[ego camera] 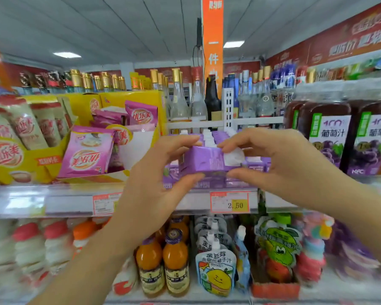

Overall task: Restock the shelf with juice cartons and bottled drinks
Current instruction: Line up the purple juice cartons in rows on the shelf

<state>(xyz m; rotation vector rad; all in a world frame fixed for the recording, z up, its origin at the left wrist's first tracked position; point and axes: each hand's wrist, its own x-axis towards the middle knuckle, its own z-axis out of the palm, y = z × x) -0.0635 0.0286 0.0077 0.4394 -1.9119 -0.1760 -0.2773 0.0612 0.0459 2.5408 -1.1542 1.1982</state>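
Above shelf edge (189,201), left hand (154,183), right hand (282,164) pinching 1 purple carton (205,160)

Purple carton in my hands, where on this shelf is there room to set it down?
Only on top of the purple carton row, under the white rail. Left, the pink sachets crowd it; right, the grape juice bottles. The pale gap beside the sachets may be box wall, not shelf.
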